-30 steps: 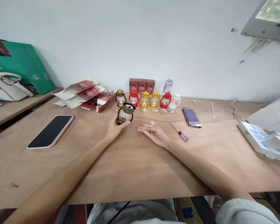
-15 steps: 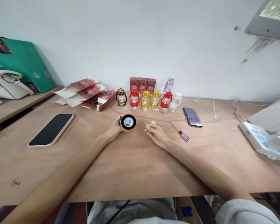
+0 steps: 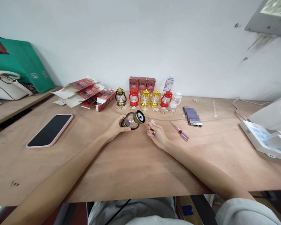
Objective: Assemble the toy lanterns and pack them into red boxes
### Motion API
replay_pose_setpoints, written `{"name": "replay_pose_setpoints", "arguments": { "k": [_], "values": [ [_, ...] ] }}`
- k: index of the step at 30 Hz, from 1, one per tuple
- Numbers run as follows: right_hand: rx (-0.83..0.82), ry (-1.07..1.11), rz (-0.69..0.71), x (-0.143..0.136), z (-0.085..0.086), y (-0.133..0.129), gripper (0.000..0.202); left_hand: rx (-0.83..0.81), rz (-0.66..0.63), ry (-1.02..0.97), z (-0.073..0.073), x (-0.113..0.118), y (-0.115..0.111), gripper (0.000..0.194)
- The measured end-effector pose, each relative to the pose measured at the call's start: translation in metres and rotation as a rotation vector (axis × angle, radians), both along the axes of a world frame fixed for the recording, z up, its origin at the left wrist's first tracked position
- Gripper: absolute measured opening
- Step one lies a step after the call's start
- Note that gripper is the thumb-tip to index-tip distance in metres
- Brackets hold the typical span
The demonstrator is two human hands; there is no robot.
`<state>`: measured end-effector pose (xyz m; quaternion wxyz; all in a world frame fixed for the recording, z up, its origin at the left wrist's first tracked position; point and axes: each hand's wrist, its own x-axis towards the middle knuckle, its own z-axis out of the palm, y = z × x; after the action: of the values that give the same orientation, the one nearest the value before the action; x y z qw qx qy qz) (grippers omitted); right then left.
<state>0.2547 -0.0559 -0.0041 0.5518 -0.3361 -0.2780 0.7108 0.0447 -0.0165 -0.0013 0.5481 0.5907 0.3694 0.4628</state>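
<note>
My left hand (image 3: 115,128) is closed round a small black and bronze lantern (image 3: 130,121), held on its side above the table. The lantern's round base, with a white disc in its black underside, points right towards my other hand. Just beside the base, my right hand (image 3: 158,136) has its fingers pinched together on something small and dark that I cannot make out. A small white piece (image 3: 153,122) lies on the table just behind those fingers. Right of that hand lies a screwdriver (image 3: 183,134) with a clear and red handle.
Behind my hands stand several small lanterns (image 3: 145,99), with red boxes (image 3: 142,83) and a bottle (image 3: 169,83) at the wall. Flattened cartons (image 3: 81,92) and a phone (image 3: 51,130) lie left. Another phone (image 3: 192,116) and a power strip (image 3: 259,137) are right.
My left hand has tipped the lantern, so its base has swung from facing me to facing right. The fingers of my right hand are now close to the base.
</note>
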Motion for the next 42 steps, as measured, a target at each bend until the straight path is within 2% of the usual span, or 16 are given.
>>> {"name": "replay_pose_setpoints", "arguments": {
  "k": [4,7,11,14,19,23,28,31,34,38,42],
  "values": [
    [-0.014,0.023,-0.036,-0.001,0.001,0.001,0.01,-0.171,-0.058,-0.136,-0.001,-0.003,0.001,0.064],
    [0.007,-0.012,-0.062,0.0,0.0,0.002,0.015,-0.24,-0.104,-0.234,-0.004,-0.005,0.004,0.063],
    [0.041,-0.121,-0.104,0.002,0.001,-0.001,0.029,-0.37,-0.006,-0.336,-0.006,-0.008,0.007,0.052],
    [0.051,-0.186,-0.126,0.002,0.004,-0.003,0.03,-0.476,0.024,-0.391,-0.002,-0.008,0.007,0.043],
    [0.089,-0.275,-0.246,-0.001,0.015,-0.002,0.034,-0.534,0.057,-0.421,0.008,-0.006,0.002,0.02],
    [0.332,-0.436,-0.364,-0.003,0.036,-0.002,0.031,-0.578,0.087,-0.457,0.013,-0.004,-0.001,0.019],
    [0.8,-0.9,-0.302,-0.007,0.063,-0.01,0.014,-0.577,0.067,-0.486,0.014,-0.004,-0.002,0.022],
    [1.006,-1.081,-0.276,-0.009,0.066,-0.01,0.015,-0.577,0.04,-0.501,0.013,-0.004,-0.003,0.021],
    [1.101,-1.134,-0.251,-0.01,0.063,-0.009,0.016,-0.577,0.024,-0.501,0.011,-0.005,-0.003,0.017],
    [1.003,-1.091,-0.222,-0.012,0.065,-0.011,0.007,-0.584,0.04,-0.476,0.01,-0.005,-0.003,0.014],
    [0.67,-0.797,-0.244,-0.011,0.071,-0.005,0.016,-0.598,0.062,-0.488,0.012,-0.004,-0.003,0.013]
  ]
}}
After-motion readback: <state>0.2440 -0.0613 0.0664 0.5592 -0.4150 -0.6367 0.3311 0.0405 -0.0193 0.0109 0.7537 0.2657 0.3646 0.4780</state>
